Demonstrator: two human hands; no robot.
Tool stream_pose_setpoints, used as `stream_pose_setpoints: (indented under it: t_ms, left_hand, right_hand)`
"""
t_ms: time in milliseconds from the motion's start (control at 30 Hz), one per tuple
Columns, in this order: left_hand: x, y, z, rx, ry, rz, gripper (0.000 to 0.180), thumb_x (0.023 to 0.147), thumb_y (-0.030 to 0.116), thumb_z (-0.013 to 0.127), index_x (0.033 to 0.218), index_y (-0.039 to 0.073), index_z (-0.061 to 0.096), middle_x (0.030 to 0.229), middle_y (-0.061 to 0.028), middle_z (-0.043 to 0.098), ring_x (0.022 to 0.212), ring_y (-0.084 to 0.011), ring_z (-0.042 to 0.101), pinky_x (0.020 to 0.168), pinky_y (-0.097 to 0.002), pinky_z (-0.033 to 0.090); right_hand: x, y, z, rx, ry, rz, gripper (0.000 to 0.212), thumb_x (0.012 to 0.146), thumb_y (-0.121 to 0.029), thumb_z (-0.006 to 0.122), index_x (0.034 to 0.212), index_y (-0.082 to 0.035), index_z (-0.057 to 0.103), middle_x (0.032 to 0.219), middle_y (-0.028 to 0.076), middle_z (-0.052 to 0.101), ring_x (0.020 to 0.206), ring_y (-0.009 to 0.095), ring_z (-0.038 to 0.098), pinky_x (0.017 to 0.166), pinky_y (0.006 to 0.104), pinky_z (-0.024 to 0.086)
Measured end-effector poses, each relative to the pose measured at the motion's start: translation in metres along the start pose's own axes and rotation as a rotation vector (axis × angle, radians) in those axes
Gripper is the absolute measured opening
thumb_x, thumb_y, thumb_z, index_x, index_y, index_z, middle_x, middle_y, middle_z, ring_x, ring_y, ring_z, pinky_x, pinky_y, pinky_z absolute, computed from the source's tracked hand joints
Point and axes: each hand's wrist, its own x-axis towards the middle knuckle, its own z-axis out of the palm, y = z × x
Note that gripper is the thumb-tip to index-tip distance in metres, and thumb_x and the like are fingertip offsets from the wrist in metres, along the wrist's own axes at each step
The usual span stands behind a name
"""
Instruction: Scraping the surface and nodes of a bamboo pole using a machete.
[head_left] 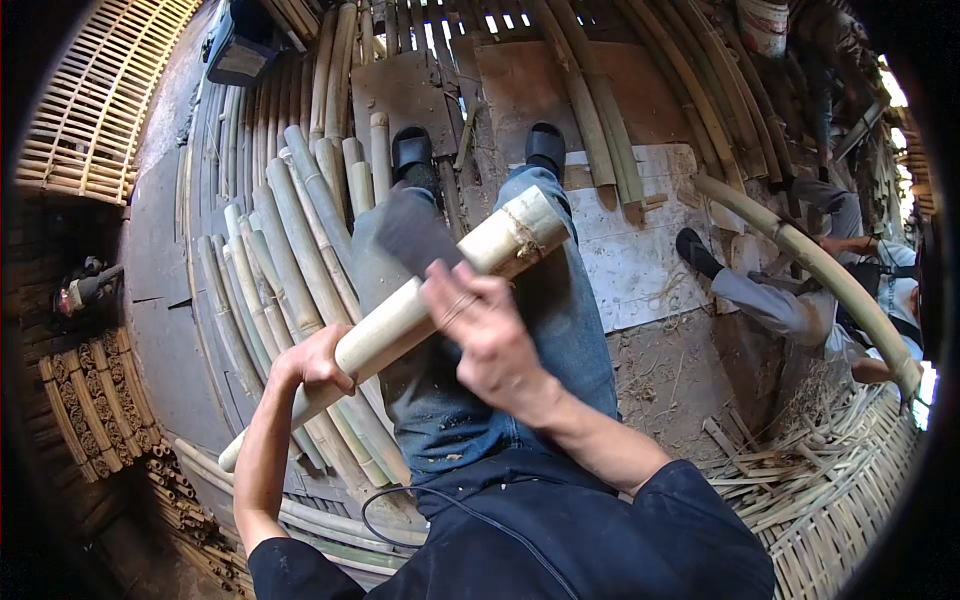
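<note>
A thick pale bamboo pole (390, 325) lies slantwise across my thighs, its cut end up at the right and its other end low at the left. Wrapped round its lower part is my left hand (318, 362). Over the middle of the pole, my right hand (482, 335) is closed on a broad dark-bladed knife (415, 235), smeared by motion. The knife's handle is mostly hidden in my fist. Whether the blade touches the pole, I cannot tell.
Many bamboo poles (290, 230) lie on the floor to my left. At right, another person (800, 310) sits with a long bamboo pole (800, 245). A woven basket (840, 500) and bamboo strips are at lower right. A bamboo lattice (100, 90) stands at upper left.
</note>
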Motion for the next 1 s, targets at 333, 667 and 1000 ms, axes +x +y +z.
stream_pose_setpoints:
  t_ms: [333, 667, 1000]
  left_hand:
    - [-0.003, -0.013, 0.000, -0.033, -0.046, -0.027, 0.066, 0.052, 0.012, 0.095, 0.112, -0.004, 0.073, 0.096, -0.0139, 0.081, 0.092, -0.0227, 0.080, 0.086, -0.0381, 0.064]
    - [0.003, -0.015, -0.006, -0.209, -0.115, -0.077, 0.065, 0.053, 0.009, 0.091, 0.115, -0.004, 0.074, 0.099, -0.0139, 0.082, 0.091, -0.0228, 0.079, 0.086, -0.0382, 0.063]
    - [0.011, -0.027, -0.007, -0.395, -0.245, -0.091, 0.073, 0.054, 0.003, 0.093, 0.123, -0.006, 0.071, 0.104, -0.0162, 0.081, 0.097, -0.0237, 0.079, 0.089, -0.0379, 0.063]
  right_hand:
    - [0.012, 0.050, -0.054, -0.224, 0.258, 0.171, 0.096, 0.066, 0.022, 0.048, 0.158, -0.004, 0.059, 0.161, 0.019, 0.059, 0.143, 0.045, 0.056, 0.120, 0.0438, 0.044]
    - [-0.007, -0.006, 0.010, 0.039, -0.062, -0.050, 0.064, 0.081, 0.006, 0.056, 0.144, 0.010, 0.066, 0.155, 0.026, 0.063, 0.145, 0.039, 0.053, 0.128, 0.0441, 0.038]
    - [-0.008, -0.008, 0.017, 0.054, -0.074, -0.048, 0.072, 0.076, 0.010, 0.056, 0.146, 0.005, 0.067, 0.154, 0.020, 0.065, 0.142, 0.040, 0.054, 0.125, 0.0450, 0.042]
